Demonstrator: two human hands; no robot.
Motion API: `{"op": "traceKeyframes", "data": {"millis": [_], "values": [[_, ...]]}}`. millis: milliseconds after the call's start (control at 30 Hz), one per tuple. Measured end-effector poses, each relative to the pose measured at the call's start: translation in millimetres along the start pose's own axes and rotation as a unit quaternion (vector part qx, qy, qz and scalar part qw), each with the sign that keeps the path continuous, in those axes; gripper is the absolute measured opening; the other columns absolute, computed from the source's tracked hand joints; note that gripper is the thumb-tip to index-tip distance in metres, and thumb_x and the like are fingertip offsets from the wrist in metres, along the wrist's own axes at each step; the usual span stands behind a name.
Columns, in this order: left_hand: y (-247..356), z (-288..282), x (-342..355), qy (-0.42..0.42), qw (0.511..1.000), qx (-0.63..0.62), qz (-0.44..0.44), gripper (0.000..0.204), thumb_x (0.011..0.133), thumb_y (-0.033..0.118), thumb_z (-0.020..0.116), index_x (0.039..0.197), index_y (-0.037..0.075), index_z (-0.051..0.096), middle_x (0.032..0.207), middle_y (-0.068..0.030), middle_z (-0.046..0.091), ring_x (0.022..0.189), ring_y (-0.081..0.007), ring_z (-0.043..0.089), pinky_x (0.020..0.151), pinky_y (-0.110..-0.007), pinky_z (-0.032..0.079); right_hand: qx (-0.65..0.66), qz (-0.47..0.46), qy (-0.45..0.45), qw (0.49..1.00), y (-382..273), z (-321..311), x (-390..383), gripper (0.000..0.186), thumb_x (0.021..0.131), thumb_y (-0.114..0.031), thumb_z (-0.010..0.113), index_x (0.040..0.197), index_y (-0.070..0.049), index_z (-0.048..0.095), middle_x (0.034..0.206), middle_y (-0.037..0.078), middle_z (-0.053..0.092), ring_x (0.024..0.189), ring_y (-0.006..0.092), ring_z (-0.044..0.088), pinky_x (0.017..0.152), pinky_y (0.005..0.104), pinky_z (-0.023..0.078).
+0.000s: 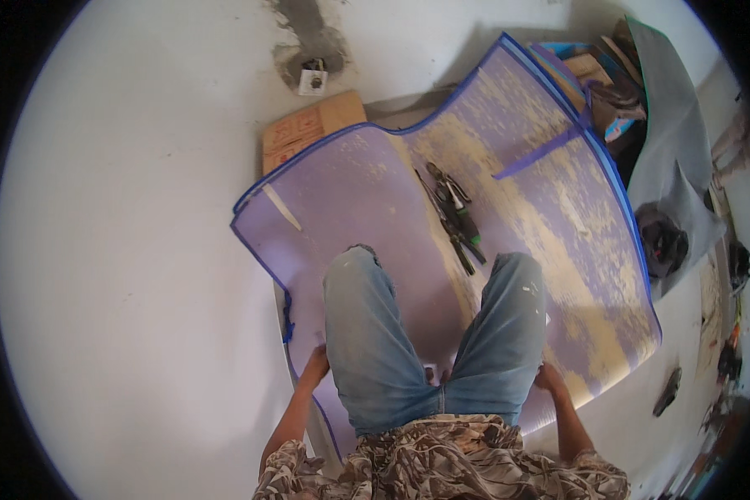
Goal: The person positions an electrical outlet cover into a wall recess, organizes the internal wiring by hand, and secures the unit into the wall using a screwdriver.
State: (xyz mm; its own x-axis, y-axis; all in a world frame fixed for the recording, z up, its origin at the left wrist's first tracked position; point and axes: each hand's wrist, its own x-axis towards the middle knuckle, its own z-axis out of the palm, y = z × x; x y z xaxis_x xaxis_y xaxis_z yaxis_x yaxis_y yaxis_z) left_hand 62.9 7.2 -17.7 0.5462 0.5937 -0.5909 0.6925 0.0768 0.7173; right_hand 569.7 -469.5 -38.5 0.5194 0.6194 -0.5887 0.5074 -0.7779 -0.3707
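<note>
My left hand is down beside my left thigh, against the jeans or just next to them, above a worn purple mat with blue edging. Its fingers are mostly hidden by the leg. On the other side, my right hand rests by my right thigh, fingers tucked out of sight. Whether either one grips anything cannot be seen. In front of my knees, pliers and other hand tools with black and green handles lie together on the mat.
A cardboard box shows behind the mat's far edge, near a wall socket with broken plaster. At the right stand a grey sheet and a black bag. A dark shoe-like item lies on the floor. A purple strip crosses the mat.
</note>
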Motion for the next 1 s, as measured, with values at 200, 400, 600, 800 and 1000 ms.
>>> {"op": "traceKeyframes", "data": {"millis": [200, 400, 600, 800, 1000], "values": [[113.0, -24.9, -50.1, 0.168, 0.887, -0.423, -0.079, 0.059, 0.101, 0.048, 0.041, 0.137, 0.001, 0.047, 0.134, -0.0154, 0.054, 0.121, -0.0239, 0.050, 0.102, -0.036, 0.039, -0.042, 0.013, -0.127, 0.991, -16.4, 42.3, -28.1, 0.046, 0.075, -0.032, 0.071, 0.114, -0.008, 0.067, 0.104, 0.022, 0.069, 0.100, 0.0362, 0.066, 0.088, 0.0434, 0.052], [141.3, -23.6, -94.5, 0.280, 0.920, -0.267, -0.054, 0.065, 0.095, 0.044, 0.057, 0.139, -0.003, 0.043, 0.136, -0.0161, 0.051, 0.123, -0.0251, 0.050, 0.103, -0.037, 0.039, 0.009, 0.021, -0.133, 0.991, -23.6, -4.9, 29.9, 0.036, 0.080, -0.034, 0.068, 0.108, -0.011, 0.069, 0.096, 0.018, 0.072, 0.091, 0.0316, 0.070, 0.084, 0.0425, 0.053], [127.8, -23.5, -106.6, 0.271, 0.954, -0.117, 0.053, 0.061, 0.092, 0.036, 0.063, 0.139, 0.001, 0.045, 0.138, -0.0225, 0.047, 0.125, -0.0300, 0.050, 0.102, -0.038, 0.041, 0.025, -0.136, 0.121, 0.983, -143.6, -153.6, 70.6, 0.023, 0.089, -0.023, 0.060, 0.094, -0.001, 0.068, 0.080, 0.019, 0.070, 0.071, 0.0275, 0.071, 0.067, 0.0385, 0.054], [156.9, 9.3, -80.2, 0.322, 0.937, 0.132, 0.039, 0.069, 0.091, 0.044, 0.059, 0.145, 0.006, 0.038, 0.149, -0.0291, 0.028, 0.139, -0.0446, 0.027, 0.109, -0.053, 0.029, 0.067, -0.260, 0.202, 0.942, -242.4, -153.5, 138.4, 0.021, 0.090, -0.018, 0.058, 0.100, -0.001, 0.067, 0.087, 0.017, 0.070, 0.081, 0.0298, 0.069, 0.072, 0.0379, 0.053], [178.3, 7.9, -56.6, 0.289, 0.941, 0.174, -0.019, 0.080, 0.091, 0.052, 0.052, 0.153, 0.012, 0.021, 0.156, -0.0271, 0.010, 0.143, -0.0494, 0.012, 0.107, -0.066, 0.023, 0.011, -0.321, 0.204, 0.925, -312.9, -124.0, 130.7, 0.017, 0.085, -0.020, 0.062, 0.092, -0.006, 0.068, 0.089, 0.015, 0.068, 0.090, 0.0351, 0.063, 0.086, 0.0457, 0.043]]}}
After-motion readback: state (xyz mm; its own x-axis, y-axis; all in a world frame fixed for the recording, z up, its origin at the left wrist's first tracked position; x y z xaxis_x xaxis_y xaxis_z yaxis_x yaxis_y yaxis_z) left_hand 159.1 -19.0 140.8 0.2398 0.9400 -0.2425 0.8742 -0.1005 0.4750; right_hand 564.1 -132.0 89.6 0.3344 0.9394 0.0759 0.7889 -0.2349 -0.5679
